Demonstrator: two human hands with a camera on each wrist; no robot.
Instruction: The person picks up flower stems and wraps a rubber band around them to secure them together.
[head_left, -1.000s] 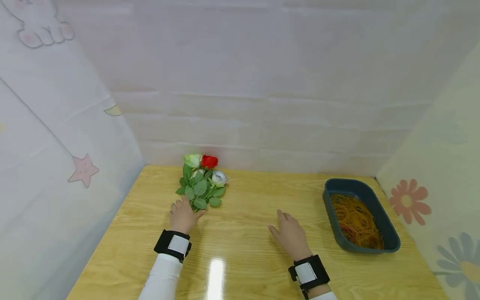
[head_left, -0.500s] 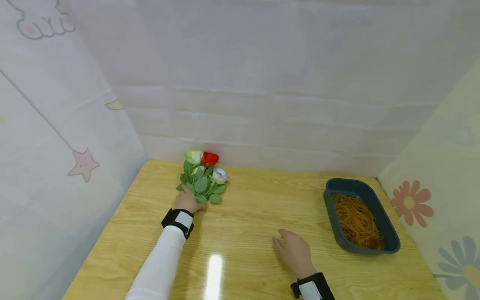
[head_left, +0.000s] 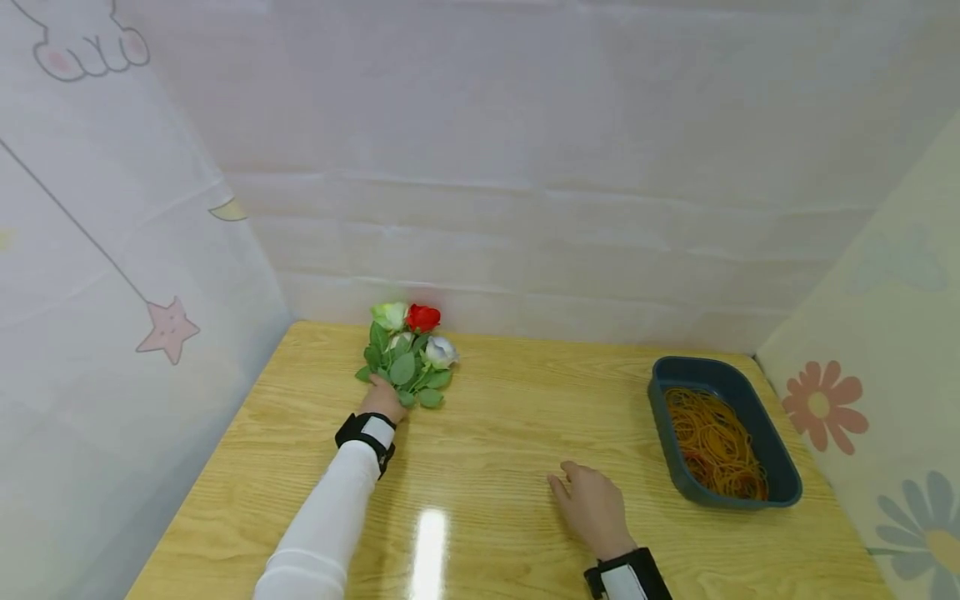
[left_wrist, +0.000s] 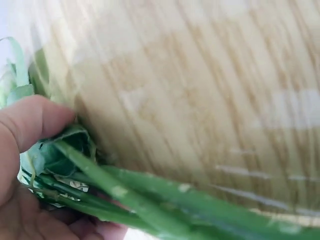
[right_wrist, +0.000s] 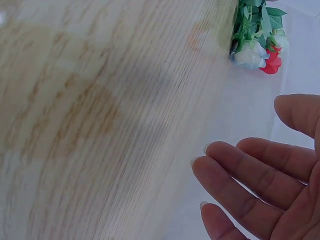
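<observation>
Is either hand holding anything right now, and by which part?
The left hand grips the bouquet by its green stems, below the leaves. The right hand holds nothing, fingers relaxed over the table.

A light wooden worktop boxed in by pale sheets.

The back wall is a plain whitish sheet with faint horizontal creases. The left sheet carries a pink star, a thin dark line, a small yellow shape and pink paw toes at the top corner. The right sheet is cream with a pink flower and a blue-grey one lower down. A bright patch of light glares on the glossy wood grain near the front edge.
</observation>
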